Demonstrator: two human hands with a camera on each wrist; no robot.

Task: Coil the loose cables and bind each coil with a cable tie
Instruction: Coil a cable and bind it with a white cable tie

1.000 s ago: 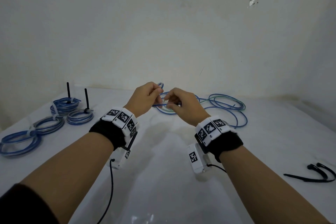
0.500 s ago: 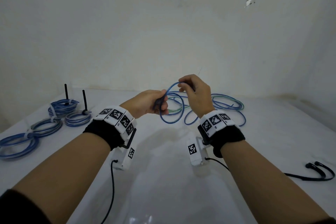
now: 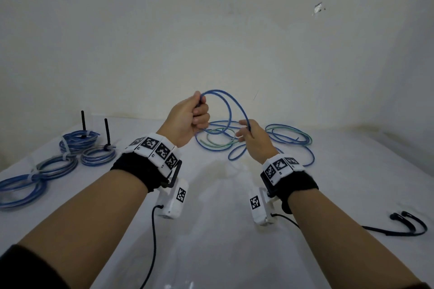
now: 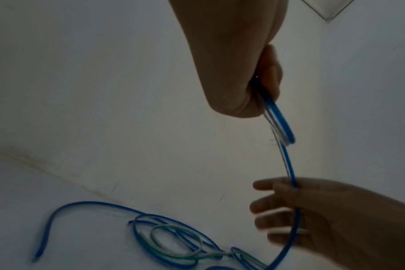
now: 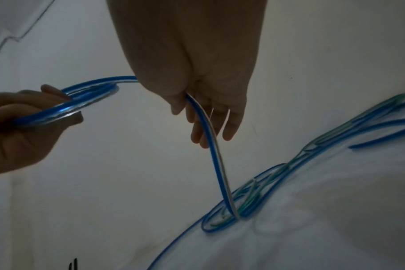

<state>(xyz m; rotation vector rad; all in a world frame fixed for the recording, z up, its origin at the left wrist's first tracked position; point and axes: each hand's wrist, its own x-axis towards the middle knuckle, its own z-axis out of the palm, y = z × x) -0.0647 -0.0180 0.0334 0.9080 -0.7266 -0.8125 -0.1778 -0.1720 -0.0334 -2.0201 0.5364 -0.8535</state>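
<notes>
Both grips grasp blue cable (image 3: 231, 105); bound coils (image 3: 77, 139), perhaps five, lie left.

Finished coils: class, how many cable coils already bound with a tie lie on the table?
4, all at the table's left: far coil, one beside it, third nearer, nearest at the picture's edge. None seems hidden.

Glossy, smooth blue plastic-sheathed cable (image 3: 235, 107) with a pale stripe (image 5: 216, 146). White table covering (image 3: 211, 230) with a slight sheen, faintly wrinkled. Matt, rough off-white wall (image 3: 211, 30). Black cloth wristbands (image 3: 141, 171) under smooth white plastic marker blocks (image 3: 155, 145).
</notes>
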